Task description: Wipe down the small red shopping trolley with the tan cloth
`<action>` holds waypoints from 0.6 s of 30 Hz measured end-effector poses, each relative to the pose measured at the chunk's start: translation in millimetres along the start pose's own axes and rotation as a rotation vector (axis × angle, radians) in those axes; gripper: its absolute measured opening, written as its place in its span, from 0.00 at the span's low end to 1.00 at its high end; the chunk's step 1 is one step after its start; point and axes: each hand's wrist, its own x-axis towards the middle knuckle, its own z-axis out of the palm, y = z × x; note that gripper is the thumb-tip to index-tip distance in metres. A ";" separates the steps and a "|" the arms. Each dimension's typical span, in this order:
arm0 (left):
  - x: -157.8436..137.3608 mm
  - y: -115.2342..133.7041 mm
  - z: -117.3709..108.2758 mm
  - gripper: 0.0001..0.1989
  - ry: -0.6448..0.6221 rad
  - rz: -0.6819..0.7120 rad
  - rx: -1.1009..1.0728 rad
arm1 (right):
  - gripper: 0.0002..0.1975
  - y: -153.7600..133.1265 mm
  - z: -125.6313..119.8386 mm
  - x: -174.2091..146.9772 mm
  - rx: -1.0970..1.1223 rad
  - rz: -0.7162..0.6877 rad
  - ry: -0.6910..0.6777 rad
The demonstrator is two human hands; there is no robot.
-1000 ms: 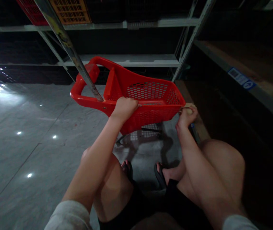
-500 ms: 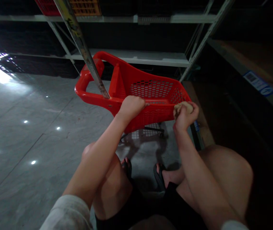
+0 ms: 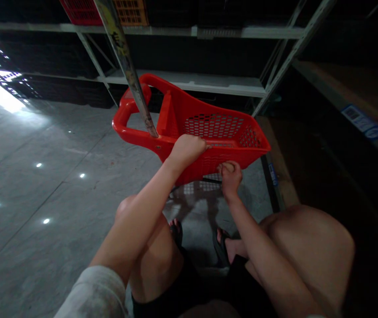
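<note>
In front of me stands a red plastic shopping cart (image 3: 222,155) with perforated basket walls. My left hand (image 3: 189,149) is closed over the near rim of its basket. Against the lower near side of the basket is my right hand (image 3: 231,177), its fingers wrapped round a small beige wad (image 3: 228,167) that looks like a crumpled cloth. Most of the wad is hidden by the fingers. The cart's handle (image 3: 122,119) points left, and a worn metal pole (image 3: 132,75) rises in front of it.
A white metal shelf rack (image 3: 189,81) runs behind the cart, with a red crate (image 3: 82,12) and an orange crate (image 3: 131,12) higher up. Dark ledges with a blue label (image 3: 363,121) stand on the right. Grey concrete floor (image 3: 43,185) spreads to the left.
My right hand has moved left and down with the beige cloth, from the basket's right-hand rim to its lower near side. My left hand stays on the rim.
</note>
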 end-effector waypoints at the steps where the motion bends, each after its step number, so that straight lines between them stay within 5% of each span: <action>1: 0.3 -0.3 1.0 0.23 0.005 0.004 0.003 | 0.10 -15.8 0.0 9.2 -0.020 -0.066 0.031; 6: 2.3 -1.3 4.9 0.21 0.013 0.014 0.004 | 0.13 -50.7 0.8 26.0 -0.134 -0.375 0.089; 13: 0.8 0.3 7.2 0.19 0.056 0.008 0.000 | 0.09 15.1 13.2 -6.2 -0.226 -0.126 0.135; 18: 1.9 -1.2 10.8 0.16 0.083 0.048 0.014 | 0.14 -22.7 23.6 0.6 -0.132 -0.207 0.175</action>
